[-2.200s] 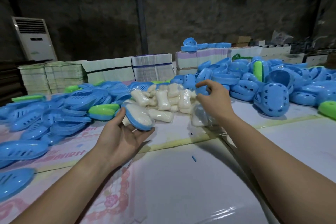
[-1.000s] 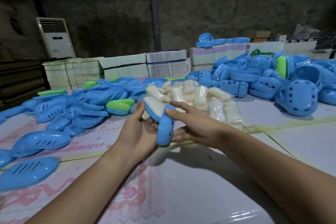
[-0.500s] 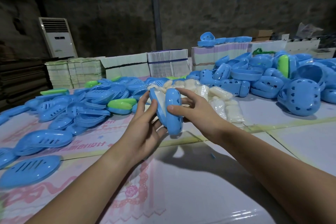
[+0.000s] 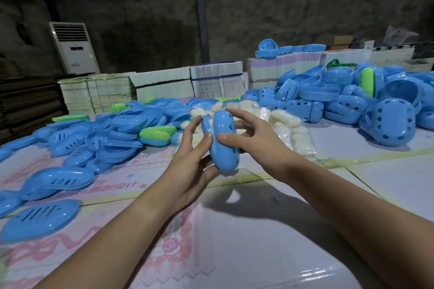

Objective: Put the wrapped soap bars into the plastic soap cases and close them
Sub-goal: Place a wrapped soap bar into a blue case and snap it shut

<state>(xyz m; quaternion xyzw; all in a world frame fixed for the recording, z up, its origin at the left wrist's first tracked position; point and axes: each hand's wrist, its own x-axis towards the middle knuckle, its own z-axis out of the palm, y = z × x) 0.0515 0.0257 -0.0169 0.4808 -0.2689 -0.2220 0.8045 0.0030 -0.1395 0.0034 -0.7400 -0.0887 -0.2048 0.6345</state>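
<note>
I hold a blue plastic soap case [image 4: 224, 142] upright on its edge above the table, both hands around it. My left hand [image 4: 191, 159] grips the slotted half from the left, thumb on its edge. My right hand [image 4: 252, 138] grips the smooth lid half from the right, thumb pressed on its face. The two halves are almost together, with a narrow gap at the top. The soap inside is hidden. Behind my hands lies a pile of wrapped white soap bars [image 4: 285, 117].
Slotted blue case halves [image 4: 77, 136], a few green ones among them, cover the table's left. Blue lids with heart-shaped holes [image 4: 389, 122] are heaped at the right. Stacks of flat printed cartons [image 4: 216, 82] stand along the back. A white floor air conditioner [image 4: 74, 48] stands far left.
My right hand brought a blue lid from the right pile onto the soap-filled half in my left hand. The halves have swung nearly together, and the soap is now out of sight.
</note>
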